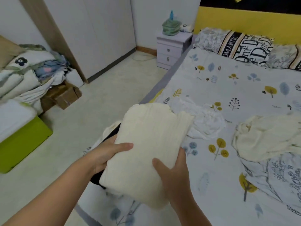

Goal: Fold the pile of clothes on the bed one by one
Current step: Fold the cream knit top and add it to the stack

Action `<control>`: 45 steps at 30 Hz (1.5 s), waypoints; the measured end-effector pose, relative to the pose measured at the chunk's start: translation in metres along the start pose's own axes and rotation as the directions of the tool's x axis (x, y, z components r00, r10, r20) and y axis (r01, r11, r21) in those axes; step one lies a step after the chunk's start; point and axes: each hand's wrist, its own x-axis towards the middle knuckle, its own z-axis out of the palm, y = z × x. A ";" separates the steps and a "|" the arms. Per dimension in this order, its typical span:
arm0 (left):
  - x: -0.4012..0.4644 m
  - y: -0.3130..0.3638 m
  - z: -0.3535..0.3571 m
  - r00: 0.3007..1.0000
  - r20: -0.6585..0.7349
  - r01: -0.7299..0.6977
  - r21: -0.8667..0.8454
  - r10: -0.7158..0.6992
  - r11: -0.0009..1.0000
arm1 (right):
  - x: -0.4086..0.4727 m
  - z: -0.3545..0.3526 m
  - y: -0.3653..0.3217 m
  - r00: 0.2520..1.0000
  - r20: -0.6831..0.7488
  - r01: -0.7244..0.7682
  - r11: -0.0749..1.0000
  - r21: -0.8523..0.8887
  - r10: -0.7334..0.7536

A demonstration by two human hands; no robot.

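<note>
The pillow reads "ROMANTIC"; the bedsheet reads "Trees"

Cream all over on the folded garment — plain, faintly ribbed — and under it a sliver of black cloth. The bedsheet shows pale white, dotted with mustard-yellow trees, blue-grey leaves and small black sprigs. A second cream garment lies crumpled there, a white one beside it. The pillow is black and white lettering with tan stripes — the headboard bright yellow. The nightstand is pale lilac, with a green bundle and a blue bottle on it. At the left, a lime-green box and brown cartons.
</note>
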 end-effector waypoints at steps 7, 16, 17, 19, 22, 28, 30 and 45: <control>0.030 0.015 -0.108 0.997 0.010 0.072 0.098 -0.073 0.993 | 0.022 0.113 0.013 0.998 -0.051 -0.040 0.999 0.005 0.040; 0.089 -0.047 -0.144 0.964 -0.264 0.145 0.403 -0.036 0.904 | 0.039 0.175 0.070 0.928 -0.198 -0.358 0.898 -0.254 0.314; 0.092 -0.053 -0.143 0.944 -0.328 0.131 0.448 0.025 0.885 | 0.039 0.177 0.071 0.926 -0.204 -0.365 0.890 -0.274 0.317; 0.094 -0.056 -0.147 0.910 -0.401 0.069 0.393 0.103 0.917 | 0.036 0.178 0.074 0.942 -0.200 -0.315 0.916 -0.248 0.270; 0.087 -0.057 -0.153 0.916 -0.382 -0.029 0.245 0.123 0.969 | 0.020 0.175 0.081 0.964 -0.183 -0.227 0.957 -0.179 0.195; 0.073 -0.076 -0.147 0.869 -0.380 0.110 0.772 0.316 0.625 | 0.008 0.170 0.087 0.945 -0.207 -0.325 0.797 -0.510 0.253; 0.071 -0.064 -0.146 0.804 -0.224 -0.009 0.921 0.550 0.389 | 0.018 0.170 0.076 0.960 -0.263 -0.243 0.749 -0.616 0.096; 0.106 -0.122 -0.155 0.884 0.283 -0.307 0.952 0.373 0.004 | 0.031 0.186 0.146 0.995 0.079 0.096 0.322 -0.942 -0.064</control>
